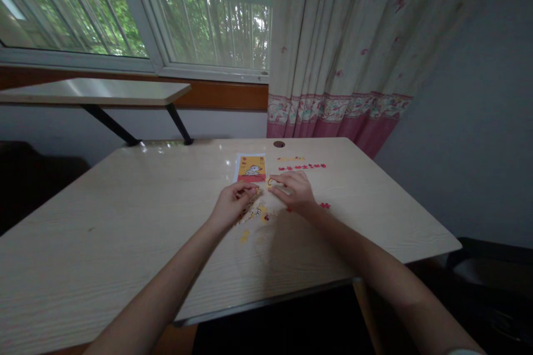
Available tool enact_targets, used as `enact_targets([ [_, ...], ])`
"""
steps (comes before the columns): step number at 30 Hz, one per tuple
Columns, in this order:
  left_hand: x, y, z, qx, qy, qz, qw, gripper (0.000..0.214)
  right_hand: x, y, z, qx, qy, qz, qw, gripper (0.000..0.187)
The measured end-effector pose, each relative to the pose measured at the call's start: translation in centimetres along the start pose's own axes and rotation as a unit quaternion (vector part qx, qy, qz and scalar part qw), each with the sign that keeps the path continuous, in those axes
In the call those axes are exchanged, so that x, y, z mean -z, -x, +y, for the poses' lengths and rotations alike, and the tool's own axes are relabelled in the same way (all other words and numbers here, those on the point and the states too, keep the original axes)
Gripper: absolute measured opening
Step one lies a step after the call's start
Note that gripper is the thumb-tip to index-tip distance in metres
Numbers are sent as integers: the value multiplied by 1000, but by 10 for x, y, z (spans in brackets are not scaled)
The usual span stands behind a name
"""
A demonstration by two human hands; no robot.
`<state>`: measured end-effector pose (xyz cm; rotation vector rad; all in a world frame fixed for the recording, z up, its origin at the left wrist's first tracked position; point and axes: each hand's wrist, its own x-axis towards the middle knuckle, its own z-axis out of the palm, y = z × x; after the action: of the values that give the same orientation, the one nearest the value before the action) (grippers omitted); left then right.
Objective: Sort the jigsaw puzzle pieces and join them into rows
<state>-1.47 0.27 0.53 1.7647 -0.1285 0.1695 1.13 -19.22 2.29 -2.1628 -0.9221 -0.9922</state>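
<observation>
A small yellow and red picture card [251, 168] lies on the light wooden table [125, 216], just beyond my hands. My left hand [231, 203] is curled, its fingertips pinched on a small yellow puzzle piece near the card's lower edge. My right hand [292, 189] rests on the table with fingers bent down over a small piece I cannot make out. Loose yellow pieces [256, 215] lie under and between my hands. A row of red pieces [302, 166] and a few yellow ones [290, 158] sit beyond my right hand.
A round cable hole [278, 144] is near the table's far edge. A shelf on black brackets [95, 91] stands under the window [137, 8]. A floral curtain [353, 44] hangs at the right. A red piece [325, 206] lies by my right wrist.
</observation>
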Motion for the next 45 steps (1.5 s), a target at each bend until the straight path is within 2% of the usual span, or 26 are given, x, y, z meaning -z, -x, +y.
enact_targets([
  [6, 5, -1, 0, -2, -127, -21, 992, 29, 25, -5, 42, 19, 47, 16, 999, 26],
  [11, 8, 1, 3, -29, -218, -48, 974, 24, 35, -3, 66, 4, 60, 18, 998, 25],
  [15, 9, 3, 4, -47, -204, -55, 976, 21, 35, -2, 70, -27, 60, 0, 998, 26],
  [19, 9, 3, 3, -64, -181, -57, 980, 16, 34, -2, 70, -28, 43, -2, 999, 27],
  [29, 8, 4, 4, -93, -233, -54, 967, 19, 36, -2, 68, -33, 23, 8, 999, 26],
  [32, 7, 4, 4, -97, -229, -44, 968, 18, 36, -3, 74, -51, 27, -1, 998, 27],
  [35, 7, 3, 4, -98, -228, -25, 968, 18, 36, -7, 95, -99, 40, -36, 994, 28],
  [37, 7, 3, 3, -92, -220, -18, 971, 18, 35, -10, 118, -162, 58, -79, 982, 28],
  [41, 8, 3, 3, -84, -209, -14, 974, 18, 29, -14, 168, -303, 89, -205, 926, 30],
  [43, 8, 2, 3, -88, -210, -12, 974, 17, 26, -15, 185, -329, 91, -249, 906, 31],
  [45, 8, 2, 2, -90, -205, -5, 975, 17, 23, -16, 197, -336, 92, -266, 899, 31],
])
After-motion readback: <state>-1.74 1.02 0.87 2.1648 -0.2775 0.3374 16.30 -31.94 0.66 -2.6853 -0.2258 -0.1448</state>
